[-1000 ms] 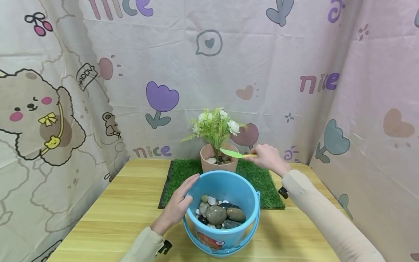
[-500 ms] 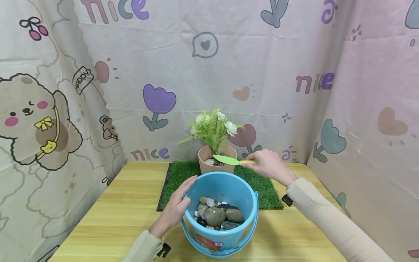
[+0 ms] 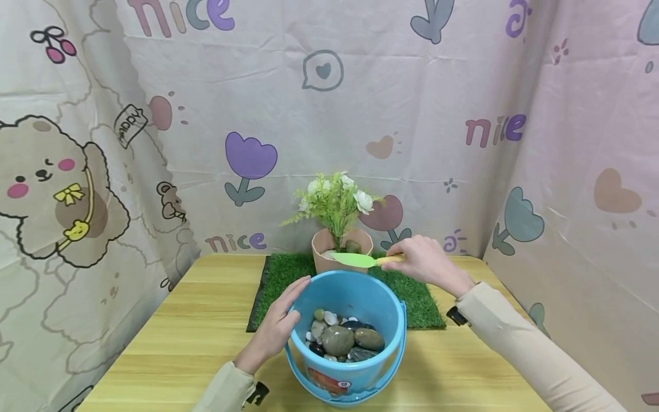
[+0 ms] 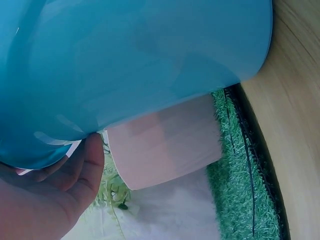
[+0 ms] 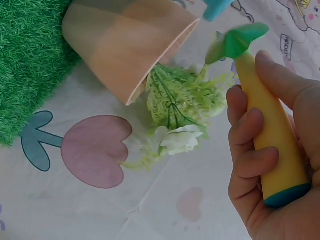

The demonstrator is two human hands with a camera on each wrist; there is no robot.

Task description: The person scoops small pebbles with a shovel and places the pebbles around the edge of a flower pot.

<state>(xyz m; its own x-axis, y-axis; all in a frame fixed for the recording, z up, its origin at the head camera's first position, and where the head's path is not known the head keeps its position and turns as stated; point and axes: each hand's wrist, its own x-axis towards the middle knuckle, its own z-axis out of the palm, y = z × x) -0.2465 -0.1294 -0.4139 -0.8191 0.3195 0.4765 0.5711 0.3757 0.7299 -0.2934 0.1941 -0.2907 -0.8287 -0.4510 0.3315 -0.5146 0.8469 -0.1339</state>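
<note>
In the head view my left hand (image 3: 275,326) grips the left rim of a blue bucket (image 3: 337,283), its thumb over the edge. Several wet stones (image 3: 338,341) of mixed sizes lie in the bucket. My right hand (image 3: 426,262) holds a small garden trowel (image 3: 355,260) by its yellow handle (image 5: 272,130), fingers wrapped around it. The green blade points left, level with the front rim of a pink flowerpot (image 3: 329,265). Inside the pot, a white-flowered plant (image 3: 337,203) stands among stones, one brownish stone (image 3: 352,246) showing behind the blade. The blade partly hides the pot's contents.
A green artificial grass mat (image 3: 412,303) lies under the pot and behind the bucket on a wooden table (image 3: 185,320). The bucket's handle (image 3: 393,372) hangs down in front. A printed cloth (image 3: 206,114) closes off the back and both sides.
My right hand has brought the trowel left and down toward the pot's front rim. A brownish stone now shows in the pot. My left hand stays on the bucket; the whole view shifted slightly.
</note>
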